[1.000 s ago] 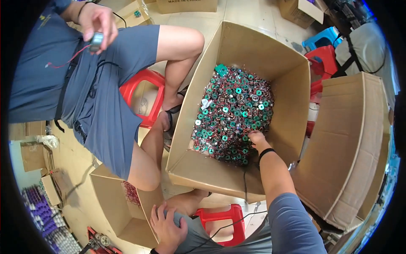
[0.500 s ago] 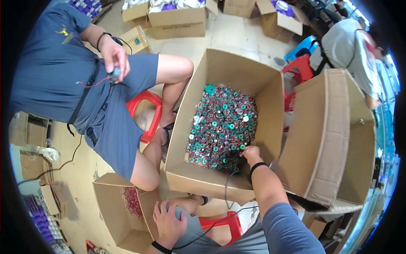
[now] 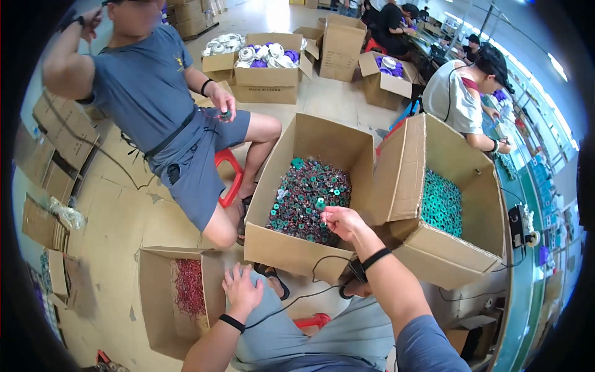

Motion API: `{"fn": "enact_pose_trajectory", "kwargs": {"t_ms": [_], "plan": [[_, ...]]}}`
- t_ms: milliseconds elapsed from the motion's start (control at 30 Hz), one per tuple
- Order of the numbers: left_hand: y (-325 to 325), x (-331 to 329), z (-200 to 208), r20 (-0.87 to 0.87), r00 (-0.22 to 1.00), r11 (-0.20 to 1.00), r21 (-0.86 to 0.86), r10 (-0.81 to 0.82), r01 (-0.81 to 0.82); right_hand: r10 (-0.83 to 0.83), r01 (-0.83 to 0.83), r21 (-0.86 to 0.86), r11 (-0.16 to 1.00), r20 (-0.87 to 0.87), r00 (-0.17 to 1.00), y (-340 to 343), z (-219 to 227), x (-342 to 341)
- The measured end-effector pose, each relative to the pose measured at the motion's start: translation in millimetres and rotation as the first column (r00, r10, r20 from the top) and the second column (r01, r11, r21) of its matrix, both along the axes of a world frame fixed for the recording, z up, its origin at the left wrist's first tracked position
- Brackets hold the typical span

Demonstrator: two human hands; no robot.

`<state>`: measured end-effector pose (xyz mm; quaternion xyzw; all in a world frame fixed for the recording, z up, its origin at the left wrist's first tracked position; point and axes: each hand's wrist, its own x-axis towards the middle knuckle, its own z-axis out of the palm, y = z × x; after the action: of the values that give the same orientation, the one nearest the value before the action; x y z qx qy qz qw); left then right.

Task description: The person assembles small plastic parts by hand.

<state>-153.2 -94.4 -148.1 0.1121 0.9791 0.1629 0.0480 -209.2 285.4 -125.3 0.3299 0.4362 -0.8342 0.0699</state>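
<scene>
Though apart, hands [image 3: 341, 222] near box edges [image 3: 282, 238]

Bright light glares off the far floor [image 3: 271, 17], while fisheye distortion bends edges.

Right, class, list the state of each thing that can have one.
Left hand: open, resting on the leg
Right hand: pinching a small green part
Middle box: open, mixed parts inside
Right box: open, green parts inside
Near left box: open, red wires inside
Wide far box: open, heaped with white and purple items
Red stool: sat on
</scene>
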Motion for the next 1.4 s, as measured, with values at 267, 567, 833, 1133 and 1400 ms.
{"fn": "enact_pose_trajectory", "kwargs": {"t_ms": [267, 567, 833, 1133, 1400], "plan": [[2.4, 47.8, 44.5, 0.695, 0.309, 0.128, 0.501, -0.649, -0.856, 0.515, -0.581, -0.118, 0.805, -0.344, 0.785, -120.7, 57.3, 136.8], [-43.6, 55.7, 3.7, 0.743, 0.218, 0.362, 0.533, -0.632, -0.765, 0.538, -0.54, 0.079, 0.838, 0.047, 0.842, -132.4, -32.5, 197.5], [-33.0, 24.8, -15.5, 0.862, 0.191, 0.345, 0.378, -0.469, -0.859, 0.848, -0.756, 0.629, -0.179, 0.489, 0.205, -146.2, -216.2, 251.1], [-15.9, -15.1, -21.1, 0.607, -0.144, 0.292, 0.152, -0.781, -0.944, 0.936, -0.979, -0.032, -0.203, 0.288, -0.203, -197.1, -226.1, 254.9], [13.7, -51.0, -8.5, 0.593, -0.211, 0.293, 0.044, -0.777, -0.955, 0.991, -0.975, -0.218, -0.034, 0.12, -0.061, -191.2, -241.2, 269.4]]}}
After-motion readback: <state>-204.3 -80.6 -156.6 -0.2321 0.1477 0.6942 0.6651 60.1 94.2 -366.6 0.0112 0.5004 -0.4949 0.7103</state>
